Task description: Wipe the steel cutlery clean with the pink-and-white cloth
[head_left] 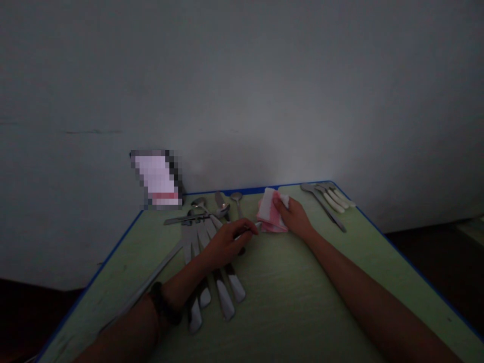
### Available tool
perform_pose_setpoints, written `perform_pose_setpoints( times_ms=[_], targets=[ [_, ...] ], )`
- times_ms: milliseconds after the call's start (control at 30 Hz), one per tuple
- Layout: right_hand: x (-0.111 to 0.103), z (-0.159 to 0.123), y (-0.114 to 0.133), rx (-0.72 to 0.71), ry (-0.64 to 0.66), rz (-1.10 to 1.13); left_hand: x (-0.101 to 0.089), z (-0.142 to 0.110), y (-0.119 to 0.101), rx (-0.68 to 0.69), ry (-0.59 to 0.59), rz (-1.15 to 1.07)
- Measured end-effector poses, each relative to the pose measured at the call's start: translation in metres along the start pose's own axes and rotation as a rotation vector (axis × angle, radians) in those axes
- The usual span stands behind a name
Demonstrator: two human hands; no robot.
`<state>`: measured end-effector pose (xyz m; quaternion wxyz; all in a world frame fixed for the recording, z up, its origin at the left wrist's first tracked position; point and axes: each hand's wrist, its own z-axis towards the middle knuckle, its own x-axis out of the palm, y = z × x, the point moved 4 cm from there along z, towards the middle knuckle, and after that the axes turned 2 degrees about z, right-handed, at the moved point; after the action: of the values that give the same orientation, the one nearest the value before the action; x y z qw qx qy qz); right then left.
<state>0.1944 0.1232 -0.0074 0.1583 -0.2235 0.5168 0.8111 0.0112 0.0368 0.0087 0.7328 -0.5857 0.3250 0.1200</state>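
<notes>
A folded pink-and-white cloth [269, 214] is gripped in my right hand [293, 214], thumb on top, over the far middle of the table. To its left, my left hand [230, 239] is closed around a thin piece of metal cutlery [258, 226]; one end meets or nearly meets the cloth, and its kind is hidden by my fingers. Several pieces of silver cutlery [225, 297] lie fanned out beneath and beside my left hand and forearm. Beyond that hand are a small spoon [236, 196] and other spoons [198, 202].
On the right lie a long grey utensil [325, 204] and several white-handled pieces of cutlery [335, 200]. A pixelated slab with a bright face [157, 176] leans at the back left. The green table [302, 312] has blue edges and meets a grey wall [264, 101].
</notes>
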Motion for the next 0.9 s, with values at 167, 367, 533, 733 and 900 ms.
perform_pose_setpoints(
  times_ms=[167, 367, 533, 733, 900],
  targets=[
    [-0.0002, 0.0002, -0.0005, -0.007, -0.019, -0.005, 0.0003, 0.0000, -0.0006, -0.002, -0.002, -0.002],
    [-0.0002, 0.0000, 0.0009, -0.015, -0.014, 0.006, 0.0004, 0.0002, 0.0003, -0.005, -0.010, -0.020],
    [0.0000, -0.0001, 0.0011, -0.006, -0.005, 0.016, 0.0001, -0.0004, -0.0011, 0.003, -0.006, -0.008],
    [-0.0004, 0.0003, 0.0005, -0.008, -0.007, 0.003, 0.0010, -0.0014, 0.0000, -0.009, 0.017, -0.037],
    [-0.0001, 0.0001, 0.0004, -0.017, 0.000, 0.024, 0.0009, -0.0007, -0.0005, -0.013, 0.023, -0.019]
  ],
)
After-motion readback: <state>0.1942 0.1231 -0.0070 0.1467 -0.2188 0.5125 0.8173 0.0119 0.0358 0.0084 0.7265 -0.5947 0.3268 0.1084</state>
